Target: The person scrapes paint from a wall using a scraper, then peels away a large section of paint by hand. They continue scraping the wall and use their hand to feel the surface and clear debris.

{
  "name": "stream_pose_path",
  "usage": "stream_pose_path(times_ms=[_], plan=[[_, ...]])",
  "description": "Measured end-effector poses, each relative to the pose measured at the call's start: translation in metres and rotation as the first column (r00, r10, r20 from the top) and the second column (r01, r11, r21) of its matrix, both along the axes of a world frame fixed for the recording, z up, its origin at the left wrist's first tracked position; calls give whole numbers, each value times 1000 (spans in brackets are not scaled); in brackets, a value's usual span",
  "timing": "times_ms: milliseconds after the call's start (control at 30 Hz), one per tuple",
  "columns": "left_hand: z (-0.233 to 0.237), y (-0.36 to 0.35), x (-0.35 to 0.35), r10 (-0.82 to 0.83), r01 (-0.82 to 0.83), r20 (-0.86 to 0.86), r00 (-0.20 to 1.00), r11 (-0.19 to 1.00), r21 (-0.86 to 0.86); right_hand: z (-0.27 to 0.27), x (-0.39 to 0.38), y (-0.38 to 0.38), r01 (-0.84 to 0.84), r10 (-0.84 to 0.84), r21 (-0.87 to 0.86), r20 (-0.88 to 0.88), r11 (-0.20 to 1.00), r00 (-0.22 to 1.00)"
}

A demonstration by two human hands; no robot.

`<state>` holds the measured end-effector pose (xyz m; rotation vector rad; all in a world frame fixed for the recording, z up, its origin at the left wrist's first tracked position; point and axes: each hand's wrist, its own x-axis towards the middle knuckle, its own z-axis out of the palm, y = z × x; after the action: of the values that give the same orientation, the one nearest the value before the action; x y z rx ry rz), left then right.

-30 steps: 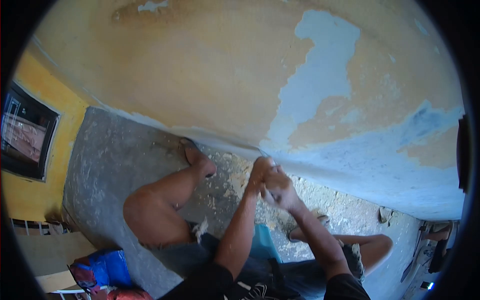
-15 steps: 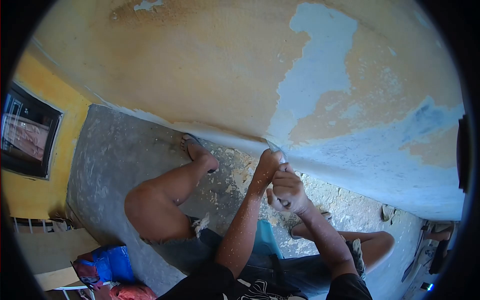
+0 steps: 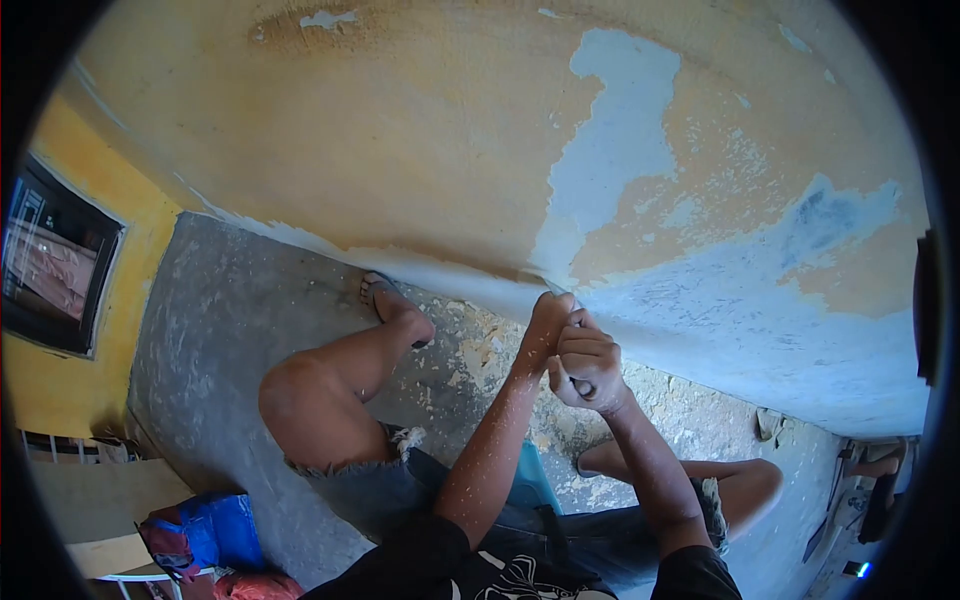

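Hidden: the tool (image 3: 577, 384) is showing only as a dark sliver poking out under the right fist; its working end is lying behind the knuckles, so it is probably a scraper, though its shape is not reading clearly.
Cut off: the dark round border of the lens is swallowing the corners, and the shoulders are dropping out of the bottom edge.
Wall (image 3: 400, 150): ochre paint is peeling away in ragged patches, baring pale blue and chalky grey underneath; the surface is looking rough and powdery.
Floor (image 3: 220, 320): grey concrete is carrying a scatter of pale paint flakes (image 3: 480, 355) beside the wall's base.
Right hand (image 3: 590, 365): it is curling into a tight fist around the tool, wrist bending, just below the foot of the wall.
Left hand (image 3: 548, 325): it is pressing against the wall's base, touching the right fist; its fingers are turning away, so its grip cannot be told.
Arms: both are stretching forward, dusted white.
Leg (image 3: 310, 400): it is bending at the knee, frayed denim shorts at the thigh.
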<state>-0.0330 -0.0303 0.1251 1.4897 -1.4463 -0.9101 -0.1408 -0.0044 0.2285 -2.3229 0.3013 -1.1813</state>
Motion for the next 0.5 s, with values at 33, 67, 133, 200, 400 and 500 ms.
stream_pose_path(times_ms=[33,67,133,200,400,500], plan=[[3,2,0,4,0,39,999,994,-113,-1,-1,-3,6,-6,-1,-4,1000,1000],[6,7,-2,11,6,76,997,976,-219,-2,-4,-3,3,-3,37,-12,999,1000],[-3,6,-7,13,26,157,987,970,-241,0,-7,0,1,0,58,-16,998,1000],[-3,5,-9,67,-39,97,993,963,-266,2,-6,2,-17,16,52,14,999,1000],[-21,-3,-10,117,-98,-199,973,990,106,-7,-11,-9,20,-19,53,-15,998,1000],[-44,-6,-3,150,-142,-75,986,984,109,-23,-4,-13,37,-21,119,-132,992,991]])
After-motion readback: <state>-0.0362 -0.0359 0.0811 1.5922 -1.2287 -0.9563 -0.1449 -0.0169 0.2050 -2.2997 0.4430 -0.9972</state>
